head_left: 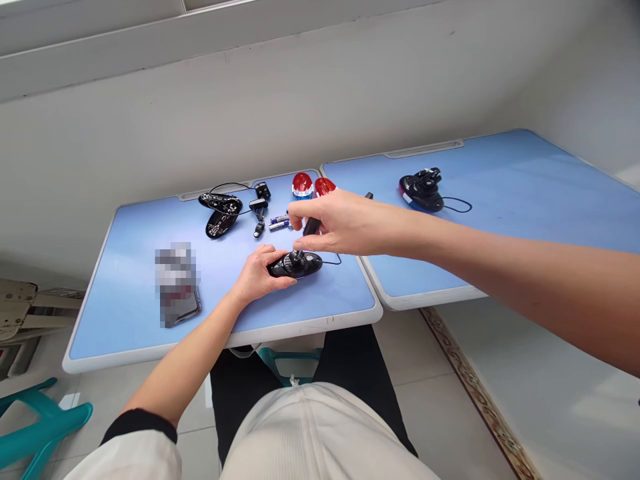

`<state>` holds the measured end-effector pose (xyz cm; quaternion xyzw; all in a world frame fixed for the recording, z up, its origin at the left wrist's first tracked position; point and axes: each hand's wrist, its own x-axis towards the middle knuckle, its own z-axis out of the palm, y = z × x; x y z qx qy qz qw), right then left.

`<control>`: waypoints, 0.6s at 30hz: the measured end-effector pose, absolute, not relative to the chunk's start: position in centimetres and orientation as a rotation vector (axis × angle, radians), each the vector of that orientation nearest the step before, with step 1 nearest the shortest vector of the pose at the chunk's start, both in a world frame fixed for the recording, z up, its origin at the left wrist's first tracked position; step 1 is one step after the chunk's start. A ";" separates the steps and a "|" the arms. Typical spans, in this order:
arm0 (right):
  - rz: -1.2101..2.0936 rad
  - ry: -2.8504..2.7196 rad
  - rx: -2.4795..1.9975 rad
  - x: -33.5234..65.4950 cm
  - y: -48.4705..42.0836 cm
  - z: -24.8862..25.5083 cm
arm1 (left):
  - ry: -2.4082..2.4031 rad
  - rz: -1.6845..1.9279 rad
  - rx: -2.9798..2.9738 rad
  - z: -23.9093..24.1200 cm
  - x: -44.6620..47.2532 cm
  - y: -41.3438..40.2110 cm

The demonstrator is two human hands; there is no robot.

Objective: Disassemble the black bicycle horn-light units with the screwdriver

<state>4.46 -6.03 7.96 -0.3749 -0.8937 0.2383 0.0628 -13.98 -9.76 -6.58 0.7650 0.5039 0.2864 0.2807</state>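
Observation:
My left hand grips the left end of a black oval device lying on the blue table, thumb on the near side and fingers on the far side. A ridged round mount sits on top of the device, and a thin black wire runs from its right end. My right hand is closed around the black handle of a screwdriver. The screwdriver slants down, its metal shaft ending at the mount; my fingers and the small size hide exactly where the tip sits.
Beyond my hands lie batteries, two red domed covers, a black open shell and small wired black parts. Left is a pixelated phone-like object. A similar black device rests on the adjoining right table.

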 end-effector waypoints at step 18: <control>0.997 -2.395 -1.245 6.2 -5.5 8.9 | 1.343 0.773 2.062 -6.2 -13.9 -9.9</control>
